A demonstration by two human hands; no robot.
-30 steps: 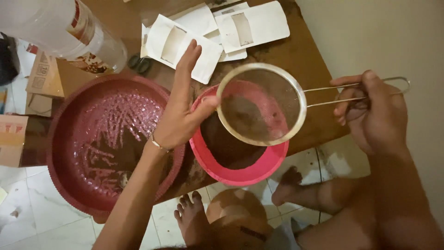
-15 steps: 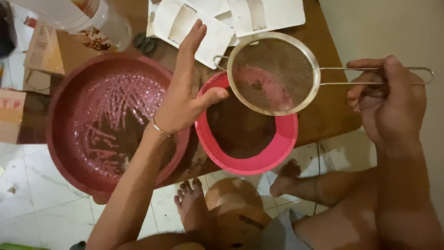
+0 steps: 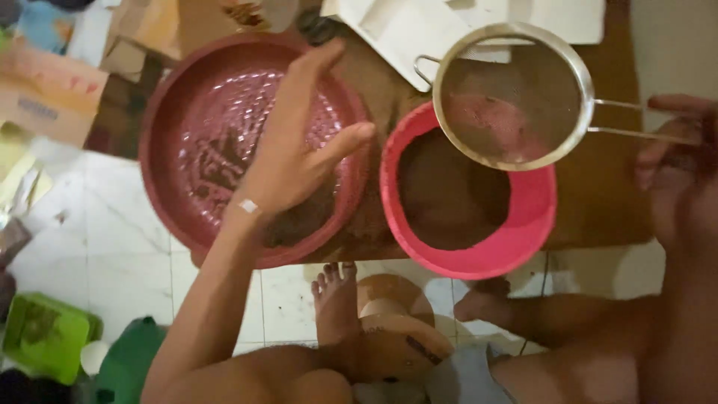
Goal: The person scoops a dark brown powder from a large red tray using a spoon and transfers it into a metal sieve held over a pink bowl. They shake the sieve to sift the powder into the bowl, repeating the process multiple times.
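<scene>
My right hand (image 3: 684,172) grips the wire handle of a round metal sieve (image 3: 512,93), held tilted above the far rim of a pink bowl (image 3: 523,239) that has brown powder inside. My left hand (image 3: 295,146) is open with fingers spread, hovering over a large dark red colander-like basin (image 3: 187,194), between it and the pink bowl, apart from the sieve. Both bowls sit on a low wooden table (image 3: 598,202).
White papers (image 3: 396,30) lie on the table's far side beside a cardboard box (image 3: 45,97). My bare feet (image 3: 336,299) and a brown stool (image 3: 396,329) are below the table on white tiles. A green container (image 3: 45,337) stands at the lower left.
The sieve has moved away from over the pink bowl's middle toward its far rim. My left hand has come off the sieve rim and drifted left over the red basin.
</scene>
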